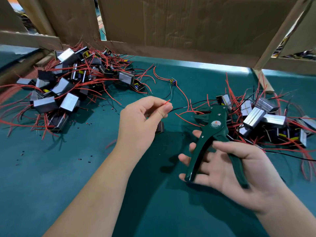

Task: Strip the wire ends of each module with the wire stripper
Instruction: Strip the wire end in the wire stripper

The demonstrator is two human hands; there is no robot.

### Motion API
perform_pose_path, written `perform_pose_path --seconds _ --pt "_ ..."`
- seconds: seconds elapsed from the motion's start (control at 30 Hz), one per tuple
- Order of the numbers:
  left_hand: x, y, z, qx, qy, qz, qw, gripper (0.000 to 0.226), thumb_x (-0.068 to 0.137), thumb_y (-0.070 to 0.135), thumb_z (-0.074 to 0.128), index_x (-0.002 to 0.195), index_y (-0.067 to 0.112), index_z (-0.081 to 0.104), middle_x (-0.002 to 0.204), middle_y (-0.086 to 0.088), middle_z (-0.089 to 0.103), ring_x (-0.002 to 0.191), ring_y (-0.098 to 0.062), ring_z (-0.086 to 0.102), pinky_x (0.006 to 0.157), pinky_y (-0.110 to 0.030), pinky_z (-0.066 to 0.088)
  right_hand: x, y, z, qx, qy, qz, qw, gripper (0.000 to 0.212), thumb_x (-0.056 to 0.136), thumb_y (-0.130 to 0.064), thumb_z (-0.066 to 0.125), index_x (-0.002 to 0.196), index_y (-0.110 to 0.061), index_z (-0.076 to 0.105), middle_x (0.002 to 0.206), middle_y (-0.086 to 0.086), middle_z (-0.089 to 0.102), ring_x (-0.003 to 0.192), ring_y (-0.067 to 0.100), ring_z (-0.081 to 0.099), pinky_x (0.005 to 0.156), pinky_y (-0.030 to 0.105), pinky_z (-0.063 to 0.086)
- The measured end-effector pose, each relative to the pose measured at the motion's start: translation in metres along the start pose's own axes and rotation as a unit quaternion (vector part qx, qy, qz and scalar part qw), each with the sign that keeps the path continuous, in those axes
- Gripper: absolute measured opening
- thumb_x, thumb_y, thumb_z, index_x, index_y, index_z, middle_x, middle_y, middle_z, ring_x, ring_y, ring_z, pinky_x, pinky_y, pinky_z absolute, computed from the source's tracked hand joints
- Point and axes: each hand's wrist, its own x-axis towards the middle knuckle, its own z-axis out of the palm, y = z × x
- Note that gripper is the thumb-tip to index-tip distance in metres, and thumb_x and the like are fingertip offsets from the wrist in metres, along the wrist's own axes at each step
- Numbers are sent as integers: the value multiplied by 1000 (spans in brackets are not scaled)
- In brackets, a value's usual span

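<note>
The left hand (142,120) pinches a red wire (166,102); the right hand (230,170) holds the green wire stripper (212,132) above the green table (51,168).

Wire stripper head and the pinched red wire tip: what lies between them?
In the head view, a black wire and a loose red wire cross the green mat.

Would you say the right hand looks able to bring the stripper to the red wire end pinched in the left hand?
Probably yes. The left hand pinches the red wire end, tip exposed, and the right hand grips the wire stripper nearby; only loose wires lie between.
</note>
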Motion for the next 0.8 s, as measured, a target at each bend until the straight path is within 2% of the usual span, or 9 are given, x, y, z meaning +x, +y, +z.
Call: perform_pose_path --seconds 0.13,0.2,0.27,0.37,0.43,0.5,0.63,0.7,0.8 --pt "0 4 0 -4 -9 34 999 22 93 9 58 101 26 69 77 2 61 67 -13 61 64 -10 46 -1 4 0 -29 -28 9 999 74 61 -25 88 128 -16 58 119 30 60 112 49 57 84 63 49" --pt "1 5 -2 39 -25 59 997 25 96 9 53 115 22 64 77 1 52 69 -12 52 63 -12 43 -1 7 1 -70 -32 11 997 60 68 -33 82 121 -15 62 121 33 59 112 49 57 83 59 51" --pt "2 3 -2 79 -44 72 993 29 98 8 49 123 16 61 78 4 46 71 1 45 69 -11 37 -2 9 1 -101 -11 14 995 59 72 -44 72 121 -13 60 113 29 64 104 46 62 79 59 52" --pt "0 0 0 124 -87 62 987 33 99 3 45 129 8 57 84 6 44 78 9 44 77 -4 30 -2 9 -2 -118 -11 41 992 73 68 -68 61 116 -14 61 85 21 63 73 35 63 70 58 52" --pt "-1 -1 1 143 -102 64 982 34 97 1 48 128 8 59 86 9 47 80 11 45 77 -3 29 -2 9 -4 -126 -20 49 991 80 64 -79 54 110 -13 64 78 20 60 65 34 60 66 56 51" --pt "-1 -1 2 132 -91 57 985 31 94 0 54 120 13 64 83 15 53 75 11 50 74 -4 33 0 11 -5 -121 -24 33 992 82 61 -78 57 104 -9 68 81 24 61 67 36 62 66 56 51" --pt "0 0 1 25 -51 -20 998 27 92 0 56 93 27 58 73 9 70 63 2 63 63 -10 45 4 13 -5 -119 -7 -8 993 84 58 -76 64 107 -8 69 90 24 64 77 38 64 72 56 52" --pt "1 1 -1 15 -46 -37 998 24 91 6 60 92 28 51 74 10 73 66 -4 68 63 -17 49 3 13 -4 -108 -21 -26 994 81 63 -71 66 117 -10 66 95 22 65 88 39 65 78 55 53" --pt "-1 0 -1 49 -38 -44 997 26 85 25 68 86 30 43 78 8 75 78 -15 71 77 -36 53 0 11 -2 -78 -53 -42 995 74 71 -63 63 125 -11 62 108 21 65 113 45 58 91 53 50"
